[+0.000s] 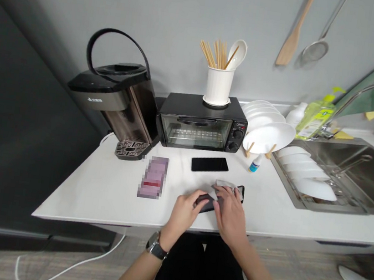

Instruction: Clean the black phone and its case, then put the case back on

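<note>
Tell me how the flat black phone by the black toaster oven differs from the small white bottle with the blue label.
The flat black phone lies down, while the small white bottle stands upright. The phone is rectangular with a plain dark face; the bottle is rounded and labelled. Both rest on the white countertop.

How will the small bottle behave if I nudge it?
The small bottle would probably tip easily: it stands upright, tall for its narrow base. It looks small enough to be light. Once down, its round-looking body might roll on the flat counter.
</note>
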